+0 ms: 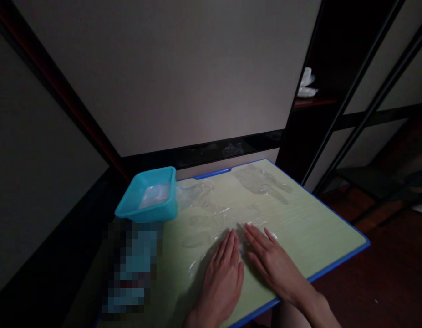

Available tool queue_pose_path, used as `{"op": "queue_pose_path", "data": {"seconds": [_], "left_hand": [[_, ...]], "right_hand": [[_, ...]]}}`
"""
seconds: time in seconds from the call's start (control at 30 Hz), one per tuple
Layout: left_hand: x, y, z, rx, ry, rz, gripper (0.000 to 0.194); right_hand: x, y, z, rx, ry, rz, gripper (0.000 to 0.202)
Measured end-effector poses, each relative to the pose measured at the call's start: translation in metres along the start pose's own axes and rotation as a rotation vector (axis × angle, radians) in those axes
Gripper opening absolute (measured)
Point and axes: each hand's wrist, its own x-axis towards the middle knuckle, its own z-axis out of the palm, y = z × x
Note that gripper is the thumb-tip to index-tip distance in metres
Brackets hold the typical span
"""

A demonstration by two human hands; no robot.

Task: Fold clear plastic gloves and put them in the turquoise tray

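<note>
My left hand (pixel 223 275) lies palm down near the front of the table, its fingers stretched out and close together. Beside it, my right hand (pixel 270 257) rests flat too, with its thumb and little finger slightly apart. Both press on thin clear plastic (pixel 243 214) that looks like a disposable glove; the hands hide part of it. Farther back, a clear disposable plastic glove (pixel 256 180) lies spread flat on the tabletop. More wrinkled clear plastic (pixel 197 191) lies to its left, near the basin.
A turquoise plastic basin (pixel 149 214) with whitish material (pixel 156 193) inside stands at the table's back left. In front of it is a pixelated bluish item (pixel 139 255). The pale table (pixel 320 223) has a blue rim and stands against a cabinet panel (pixel 204 68). Open dark shelves are at right.
</note>
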Motion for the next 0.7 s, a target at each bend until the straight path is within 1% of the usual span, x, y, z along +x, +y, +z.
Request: {"op": "queue_pose_path", "data": {"seconds": [0.1, 0.17, 0.23, 0.37, 0.47, 0.57, 0.7], "left_hand": [[-0.006, 0.000, 0.007, 0.026, -0.049, 0.012, 0.052], [-0.007, -0.003, 0.007, 0.040, -0.085, -0.004, 0.055], [-0.008, -0.005, 0.004, 0.042, -0.120, -0.027, 0.059], [-0.008, -0.004, 0.000, 0.033, -0.180, -0.074, 0.064], [-0.009, -0.007, 0.006, 0.046, -0.168, -0.076, 0.060], [-0.012, -0.012, 0.017, 0.057, -0.116, -0.045, 0.055], [-0.015, -0.016, 0.025, 0.084, -0.065, -0.014, 0.055]], "right_hand": [[0.000, -0.019, 0.006, -0.036, -0.112, -0.091, 0.053], [0.001, -0.025, 0.008, -0.047, -0.150, -0.126, 0.056], [0.002, -0.026, 0.010, -0.053, -0.162, -0.147, 0.058], [-0.001, -0.022, 0.014, -0.055, -0.146, -0.199, 0.065], [-0.003, -0.021, 0.017, -0.063, -0.152, -0.231, 0.069], [-0.005, -0.023, 0.020, -0.077, -0.165, -0.230, 0.070], [-0.006, -0.024, 0.023, -0.105, -0.145, -0.223, 0.070]]}}
